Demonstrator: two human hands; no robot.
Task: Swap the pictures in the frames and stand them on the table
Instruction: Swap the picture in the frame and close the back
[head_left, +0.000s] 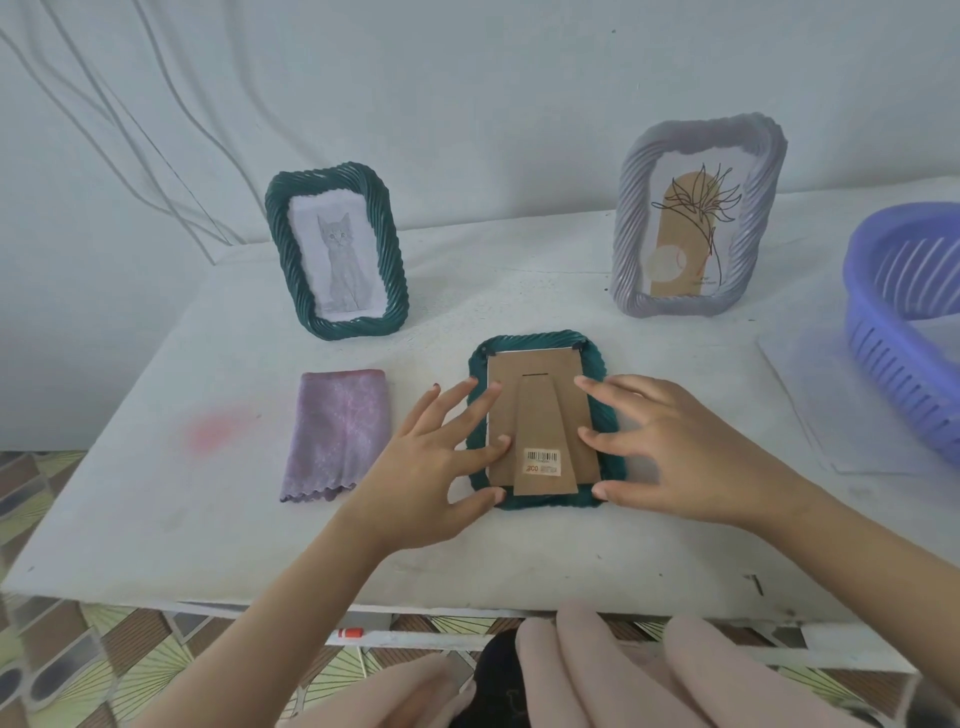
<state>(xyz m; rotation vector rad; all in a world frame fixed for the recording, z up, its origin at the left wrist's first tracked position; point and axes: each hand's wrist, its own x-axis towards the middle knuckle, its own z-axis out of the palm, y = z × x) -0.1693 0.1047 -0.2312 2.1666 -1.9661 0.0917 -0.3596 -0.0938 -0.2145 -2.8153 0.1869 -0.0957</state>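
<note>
Green frame (535, 342): lies face down at picture centre on the surface (208, 519), cardboard back (519, 361) up, presumably for access to its picture. The left grip (436, 457) and right grip (670, 447) rest spread-fingered on its edges, steadying it, clasping nothing

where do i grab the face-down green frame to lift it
By its two long side rims, coming from left and right: the face-down green frame lies flat, back up, and the cardboard stand looks too flimsy for a grip.
</note>
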